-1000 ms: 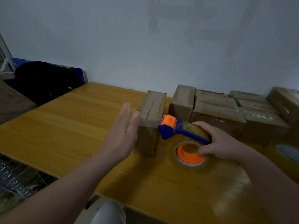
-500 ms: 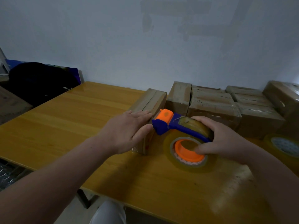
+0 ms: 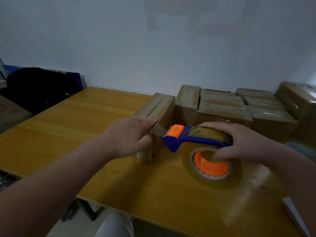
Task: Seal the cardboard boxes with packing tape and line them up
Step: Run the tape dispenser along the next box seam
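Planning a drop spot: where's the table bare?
Bare: table left of the box under the left hand, and the near strip before the tape dispenser. Crowded: back right, the row of boxes.

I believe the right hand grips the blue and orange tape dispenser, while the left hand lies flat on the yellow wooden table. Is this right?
Not quite. In the head view the left hand rests on the brown cardboard box, not on the yellow wooden table. The right hand does grip the blue and orange tape dispenser.
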A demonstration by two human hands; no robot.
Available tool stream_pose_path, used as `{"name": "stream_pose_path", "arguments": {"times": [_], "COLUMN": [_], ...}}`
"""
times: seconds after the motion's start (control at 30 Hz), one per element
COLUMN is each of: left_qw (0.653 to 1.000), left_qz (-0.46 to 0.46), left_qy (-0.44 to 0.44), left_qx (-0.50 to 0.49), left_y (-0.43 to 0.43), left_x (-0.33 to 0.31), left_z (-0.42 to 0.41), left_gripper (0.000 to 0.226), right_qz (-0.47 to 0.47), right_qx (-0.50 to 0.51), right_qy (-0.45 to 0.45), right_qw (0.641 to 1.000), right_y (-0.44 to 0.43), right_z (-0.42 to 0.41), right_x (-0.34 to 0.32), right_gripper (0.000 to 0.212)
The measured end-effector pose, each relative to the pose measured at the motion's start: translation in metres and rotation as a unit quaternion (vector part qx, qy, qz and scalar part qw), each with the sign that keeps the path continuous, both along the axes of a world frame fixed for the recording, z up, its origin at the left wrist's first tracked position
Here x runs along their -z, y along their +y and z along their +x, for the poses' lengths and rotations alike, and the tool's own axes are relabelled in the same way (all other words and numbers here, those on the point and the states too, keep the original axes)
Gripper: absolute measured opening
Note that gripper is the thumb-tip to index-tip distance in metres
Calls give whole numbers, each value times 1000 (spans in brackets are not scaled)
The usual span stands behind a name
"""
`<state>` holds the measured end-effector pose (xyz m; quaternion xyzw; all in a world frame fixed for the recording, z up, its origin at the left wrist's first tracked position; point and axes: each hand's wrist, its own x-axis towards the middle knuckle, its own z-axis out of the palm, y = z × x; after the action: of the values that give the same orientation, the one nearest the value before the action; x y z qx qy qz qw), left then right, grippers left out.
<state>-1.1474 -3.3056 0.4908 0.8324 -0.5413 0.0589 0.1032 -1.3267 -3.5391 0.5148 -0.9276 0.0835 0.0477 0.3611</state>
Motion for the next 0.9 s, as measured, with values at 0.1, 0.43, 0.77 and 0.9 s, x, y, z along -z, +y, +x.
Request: {"name": "stream_pose_path", "arguments": {"times": [0.1, 0.43, 0.77, 0.9], "left_qw": [1000, 999, 998, 996], "left_qz": [27, 25, -19, -38], "left_qy": [-6, -40, -55, -65], "left_qx": [-5, -24, -36, -53], "left_y": [1, 0, -2, -5], "left_x": [-3, -1, 6, 6], "left_z": [2, 6, 9, 6], "left_gripper": [78, 75, 60, 54], "right_qz": [-4, 70, -70, -143], "right_qx": [-7, 2, 12, 84], "right_qy": [18, 90, 176, 71], "right_qw": [1000, 993, 982, 984], "right_y": [9, 8, 7, 1], "right_z": [19, 44, 38, 21], "right_x": [1, -6, 11, 6], "right_gripper": [71, 60, 62, 83]}}
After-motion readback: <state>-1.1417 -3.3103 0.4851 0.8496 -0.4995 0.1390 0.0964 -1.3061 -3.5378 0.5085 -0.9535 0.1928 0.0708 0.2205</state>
